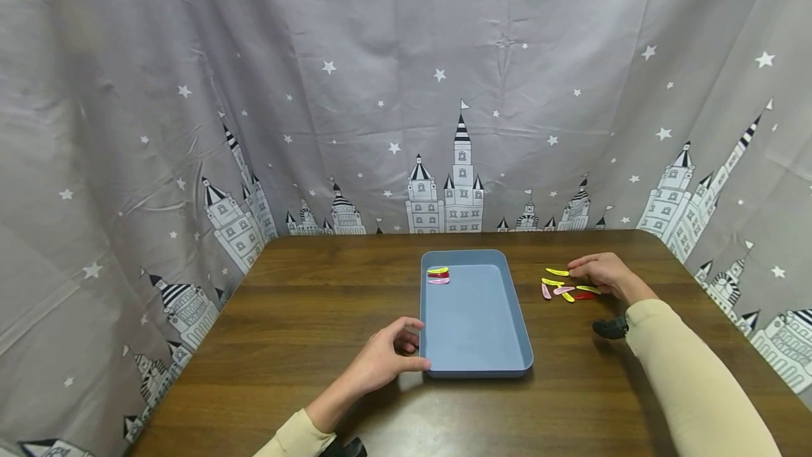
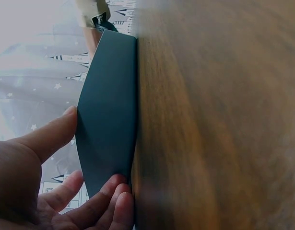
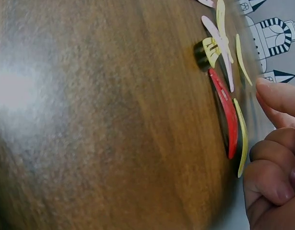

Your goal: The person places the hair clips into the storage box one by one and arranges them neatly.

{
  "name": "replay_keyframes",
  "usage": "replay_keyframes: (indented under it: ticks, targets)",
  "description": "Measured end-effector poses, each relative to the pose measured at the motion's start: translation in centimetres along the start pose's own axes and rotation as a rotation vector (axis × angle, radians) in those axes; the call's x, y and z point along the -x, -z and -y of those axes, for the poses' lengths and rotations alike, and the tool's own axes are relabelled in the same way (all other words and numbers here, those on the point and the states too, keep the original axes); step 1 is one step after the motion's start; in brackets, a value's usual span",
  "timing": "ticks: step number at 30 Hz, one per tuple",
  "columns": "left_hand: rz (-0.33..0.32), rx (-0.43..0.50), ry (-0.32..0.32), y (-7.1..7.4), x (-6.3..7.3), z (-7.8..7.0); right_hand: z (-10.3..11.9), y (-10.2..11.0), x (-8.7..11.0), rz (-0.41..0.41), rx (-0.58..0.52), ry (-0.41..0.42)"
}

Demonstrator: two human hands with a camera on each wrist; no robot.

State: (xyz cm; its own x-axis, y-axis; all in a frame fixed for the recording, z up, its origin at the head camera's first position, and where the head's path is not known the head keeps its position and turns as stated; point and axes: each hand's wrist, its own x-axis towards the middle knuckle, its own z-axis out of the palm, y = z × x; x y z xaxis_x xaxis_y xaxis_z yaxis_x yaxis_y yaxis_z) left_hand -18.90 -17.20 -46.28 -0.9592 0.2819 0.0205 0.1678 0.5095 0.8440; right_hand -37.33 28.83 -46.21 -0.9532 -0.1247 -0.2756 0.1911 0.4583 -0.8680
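So we've got a row of three hair clips lying in the far left corner of the blue-grey tray [image 1: 476,323]: a yellow clip [image 1: 438,271] at the back, a red clip [image 1: 439,276] in the middle and a pink clip [image 1: 438,281] nearest us. The rest lie in a loose pile on the wooden table [image 1: 317,316], just off the tray's right side, a mix of yellow, pink and red, with some overlapping. Our left hand [image 1: 387,358] is about half open at the tray's near left corner, thumb on the rim and other fingers against the outer wall, so it looks like it's just steadying things. Our right hand [image 1: 605,275] is over at the pile, thumb and index close together right at the end of the farthest yellow hair clip [image 1: 557,272], other fingers curled in. Honestly, we can't tell if it has a pinch on that clip or is only just beside it. We'd call this the pick-up step, with the loose clips seemingly getting sorted into the tray one by one. Next move, we reckon, calls for a firm fingertip pinch on that thin end and a clean lift, without nudging its neighbours.
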Motion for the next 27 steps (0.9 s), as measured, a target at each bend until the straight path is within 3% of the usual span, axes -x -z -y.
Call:
replay_keyframes:
  ticks: [4,17,21,27]
  targets:
    - [0.001,-0.003,0.000,-0.05,0.02,0.04,-0.05,-0.01,-0.03,-0.020,0.022,0.006]
    - [-0.003,0.007,0.008,0.17,-0.04,-0.27,-0.24,0.08,0.24,0.029,0.073,-0.025]
    - [-0.001,0.001,0.010,0.08,-0.05,-0.18,-0.52,0.08,0.10,-0.022,0.077,0.011]
    - [-0.001,0.003,0.010,-0.02,-0.03,-0.16,-0.70,-0.41,-0.18,-0.089,0.186,0.098]
